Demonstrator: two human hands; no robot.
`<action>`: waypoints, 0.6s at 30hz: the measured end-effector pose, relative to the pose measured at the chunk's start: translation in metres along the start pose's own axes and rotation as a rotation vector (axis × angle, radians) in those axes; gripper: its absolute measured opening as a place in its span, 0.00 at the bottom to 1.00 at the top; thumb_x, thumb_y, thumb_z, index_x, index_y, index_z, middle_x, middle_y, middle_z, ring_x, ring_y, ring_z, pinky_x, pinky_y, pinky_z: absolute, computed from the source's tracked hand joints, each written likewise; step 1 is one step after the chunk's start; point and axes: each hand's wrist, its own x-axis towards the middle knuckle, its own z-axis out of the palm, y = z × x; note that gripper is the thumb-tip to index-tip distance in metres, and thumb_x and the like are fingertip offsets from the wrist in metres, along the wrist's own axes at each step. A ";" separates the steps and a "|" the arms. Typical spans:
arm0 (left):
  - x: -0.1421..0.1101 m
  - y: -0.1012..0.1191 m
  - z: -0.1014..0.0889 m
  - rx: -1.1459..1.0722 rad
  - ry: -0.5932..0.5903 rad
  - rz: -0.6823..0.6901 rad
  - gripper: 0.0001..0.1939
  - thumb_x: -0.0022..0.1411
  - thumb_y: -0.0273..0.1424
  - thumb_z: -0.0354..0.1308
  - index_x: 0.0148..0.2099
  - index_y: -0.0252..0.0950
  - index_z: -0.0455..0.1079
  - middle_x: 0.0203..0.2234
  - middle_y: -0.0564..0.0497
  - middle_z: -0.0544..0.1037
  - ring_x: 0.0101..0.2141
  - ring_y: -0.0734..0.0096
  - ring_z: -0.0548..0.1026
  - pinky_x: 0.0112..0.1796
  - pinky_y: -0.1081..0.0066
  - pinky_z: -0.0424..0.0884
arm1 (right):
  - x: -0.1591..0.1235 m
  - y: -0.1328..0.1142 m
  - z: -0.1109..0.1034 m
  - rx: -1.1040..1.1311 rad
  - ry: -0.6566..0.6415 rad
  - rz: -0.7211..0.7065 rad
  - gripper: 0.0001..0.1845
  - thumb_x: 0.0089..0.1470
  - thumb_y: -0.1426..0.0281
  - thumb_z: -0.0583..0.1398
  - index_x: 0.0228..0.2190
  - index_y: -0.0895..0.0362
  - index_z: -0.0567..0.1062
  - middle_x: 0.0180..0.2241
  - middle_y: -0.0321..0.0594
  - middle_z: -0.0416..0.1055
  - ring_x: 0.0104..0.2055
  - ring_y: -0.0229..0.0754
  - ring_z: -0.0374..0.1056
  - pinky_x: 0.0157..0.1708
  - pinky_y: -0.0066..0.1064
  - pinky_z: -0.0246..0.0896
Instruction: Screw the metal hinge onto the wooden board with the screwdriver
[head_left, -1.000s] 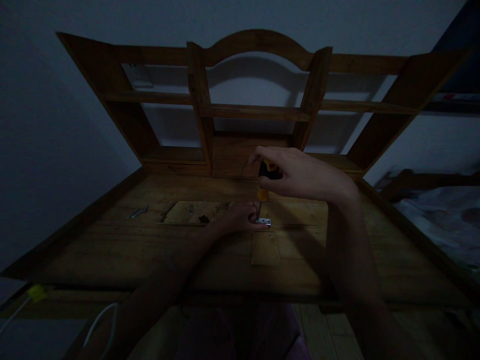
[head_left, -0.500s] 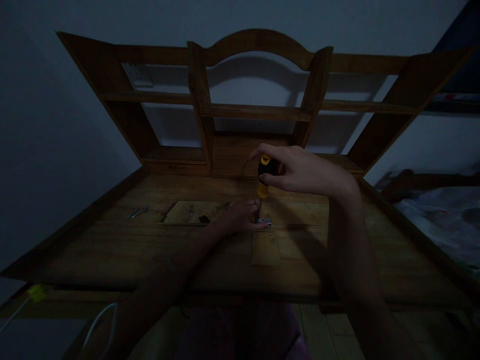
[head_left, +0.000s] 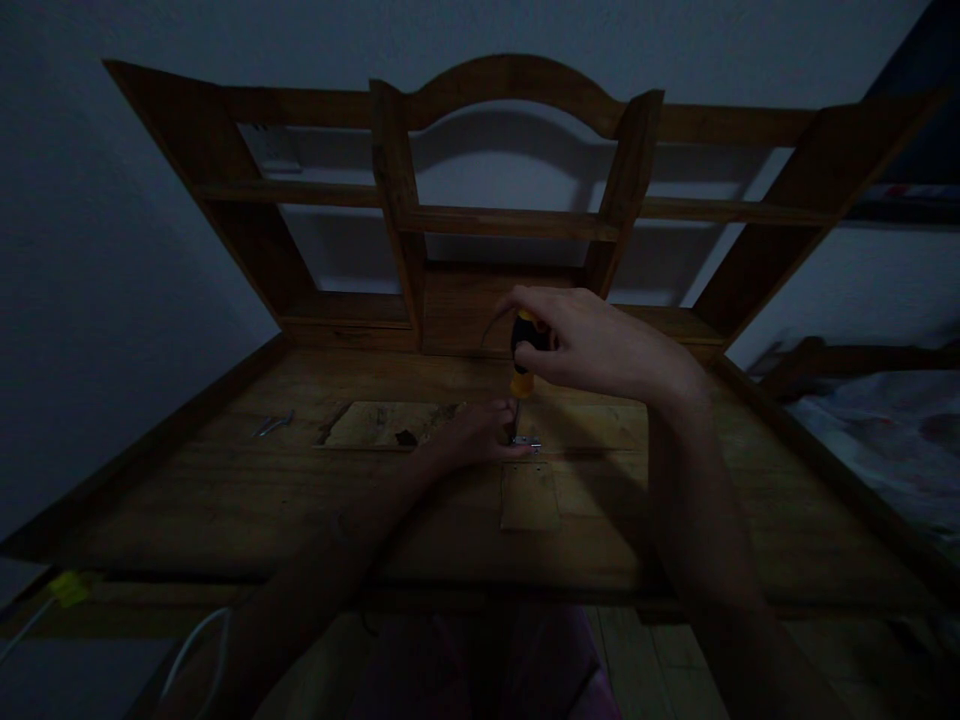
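1. The screwdriver (head_left: 523,384) is grasped by its handle in the right hand (head_left: 589,342), with the thumb on the near side and a finger arched over the top.
2. The shaft is pointed down from that hand, close to upright, and its tip is brought to the left end of the fitting (head_left: 534,444); whether a screw head is engaged cannot be told.
3. The fitting is placed below and slightly left of the right hand. Its long axis is laid left to right, so it is crossed by the shaft at roughly a right angle.
4. The left hand (head_left: 476,432) is the nearer one: the fitting's near edge is touched by its thumb, and the shaft is closely flanked by its fingers. Whether the fitting is pinched or merely steadied cannot be made out.
5. Just nearer the person than the left thumb, a small board (head_left: 530,498) is seen, marked by small dark spots along its far edge.
6. Well to the left of the left hand, metal pieces (head_left: 274,425) are left lying on the desk (head_left: 202,500).
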 end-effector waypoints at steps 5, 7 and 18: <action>0.000 -0.001 0.001 0.019 -0.008 -0.022 0.19 0.59 0.47 0.61 0.38 0.35 0.73 0.38 0.48 0.76 0.37 0.67 0.75 0.38 0.70 0.71 | 0.000 0.000 0.002 -0.049 0.040 0.041 0.12 0.60 0.65 0.56 0.44 0.56 0.72 0.39 0.43 0.73 0.43 0.47 0.68 0.42 0.35 0.57; 0.000 -0.002 0.002 0.026 -0.007 -0.030 0.19 0.59 0.47 0.62 0.37 0.35 0.73 0.37 0.48 0.76 0.36 0.68 0.75 0.37 0.70 0.70 | 0.001 0.001 0.003 -0.067 0.051 0.070 0.12 0.60 0.63 0.57 0.43 0.56 0.72 0.38 0.43 0.73 0.42 0.47 0.68 0.42 0.35 0.57; 0.000 0.000 0.001 0.003 0.001 -0.010 0.19 0.60 0.47 0.61 0.39 0.35 0.74 0.38 0.48 0.77 0.38 0.66 0.76 0.40 0.69 0.71 | -0.001 -0.001 0.001 0.018 0.024 0.048 0.11 0.59 0.65 0.59 0.43 0.54 0.72 0.39 0.42 0.74 0.43 0.48 0.69 0.43 0.35 0.58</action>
